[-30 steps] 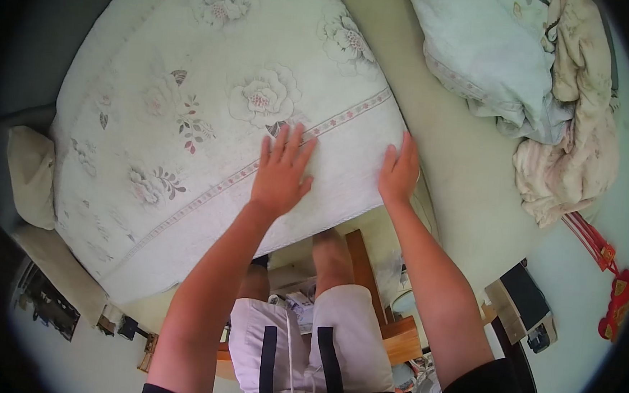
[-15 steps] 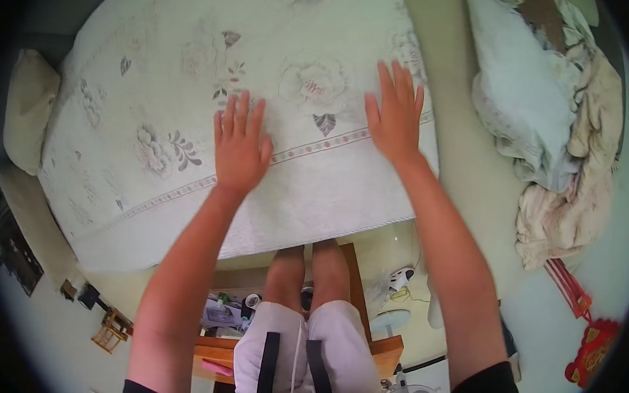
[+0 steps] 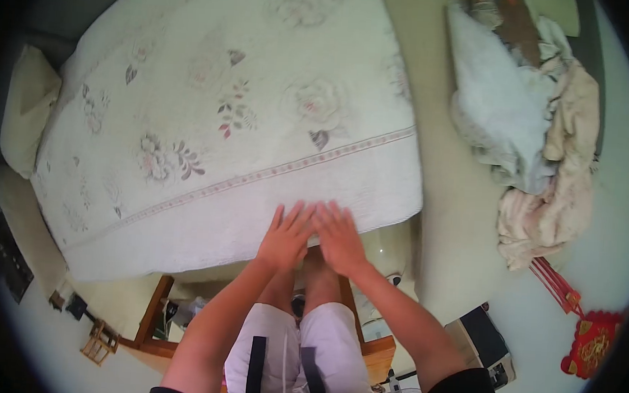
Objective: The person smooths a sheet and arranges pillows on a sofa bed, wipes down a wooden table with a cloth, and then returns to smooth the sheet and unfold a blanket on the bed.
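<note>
A pale quilted cover [image 3: 259,157] with grey and pink flowers and a patterned band lies spread out before me, its front edge hanging just above my knees. Near the middle of that edge, my left hand [image 3: 285,238] has its fingers apart over the plain border. Beside it, almost touching, my right hand [image 3: 337,237] is also spread, slightly smeared by motion. Neither hand holds anything. Whether the palms press on the cloth or hover over it, I cannot tell.
A cushion [image 3: 28,110] stands at the far left. Rumpled bedding [image 3: 503,107] and a beige cloth [image 3: 543,225] lie on the right. A red hanging ornament [image 3: 593,343] is at the lower right. Wooden furniture [image 3: 152,316] stands below the cover's edge.
Both hands have drawn back toward me from the flowered area to the front border and come close together. The cover appears mostly unchanged, its right front corner a little lower.
</note>
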The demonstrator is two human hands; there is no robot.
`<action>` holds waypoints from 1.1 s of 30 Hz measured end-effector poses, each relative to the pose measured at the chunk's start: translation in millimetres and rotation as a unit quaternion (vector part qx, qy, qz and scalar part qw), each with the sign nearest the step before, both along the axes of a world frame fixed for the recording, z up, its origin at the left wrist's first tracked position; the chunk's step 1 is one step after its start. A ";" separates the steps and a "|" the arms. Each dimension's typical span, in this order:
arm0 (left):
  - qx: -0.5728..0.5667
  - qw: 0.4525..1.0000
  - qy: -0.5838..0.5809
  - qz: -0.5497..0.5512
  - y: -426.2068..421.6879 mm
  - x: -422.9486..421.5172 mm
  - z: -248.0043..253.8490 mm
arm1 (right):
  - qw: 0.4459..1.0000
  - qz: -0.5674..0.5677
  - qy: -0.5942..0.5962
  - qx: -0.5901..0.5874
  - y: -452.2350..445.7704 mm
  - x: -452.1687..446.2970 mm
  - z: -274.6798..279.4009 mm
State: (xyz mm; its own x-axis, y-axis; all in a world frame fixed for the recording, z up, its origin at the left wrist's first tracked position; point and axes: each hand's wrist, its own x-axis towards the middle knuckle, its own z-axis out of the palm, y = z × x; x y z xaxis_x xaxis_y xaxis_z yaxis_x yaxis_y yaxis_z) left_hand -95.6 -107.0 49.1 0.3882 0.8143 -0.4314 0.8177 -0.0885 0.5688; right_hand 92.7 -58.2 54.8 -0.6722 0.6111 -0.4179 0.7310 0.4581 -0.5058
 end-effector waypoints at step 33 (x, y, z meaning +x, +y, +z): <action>0.102 0.992 -0.076 0.011 431.1 262.0 54.0 | 0.963 -0.193 0.009 0.188 352.7 237.8 58.4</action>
